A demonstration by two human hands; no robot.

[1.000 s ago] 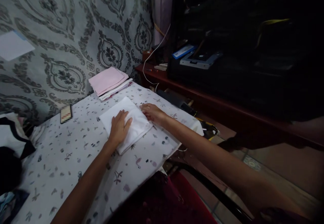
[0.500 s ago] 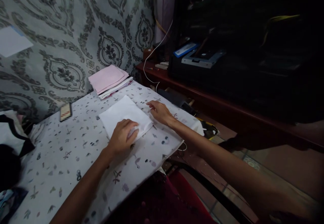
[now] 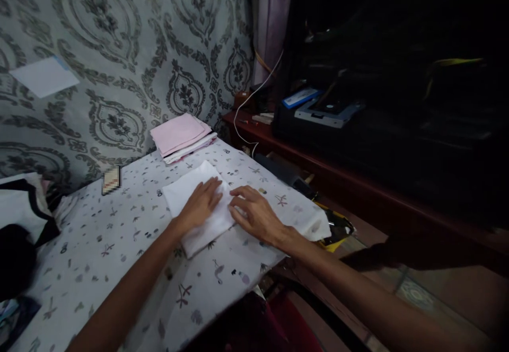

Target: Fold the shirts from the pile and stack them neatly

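Observation:
A folded white cloth (image 3: pixel 185 193) lies flat on the patterned tablecloth (image 3: pixel 131 256) in front of me. My left hand (image 3: pixel 202 203) rests on top of it, palm down and fingers stretched out. At the cloth's right edge is my right hand (image 3: pixel 254 214), its fingers slightly bent and apart, the tips reaching onto the fabric. Neither hand grips anything that I can see. Beyond the hands sits a stack of folded cloths with a pink cloth (image 3: pixel 181 133) on top.
Near the wall stands a small blurred-out item (image 3: pixel 112 180). A heap of black and white clothes (image 3: pixel 24 203) fills the left edge. To the right, a dark red wooden shelf (image 3: pixel 294 156) carries electronic parts and a white cable (image 3: pixel 238 111).
My left hand has flattened and slid forward over the white cloth. My right hand has come down and inward to the cloth's right edge. The view has shifted slightly.

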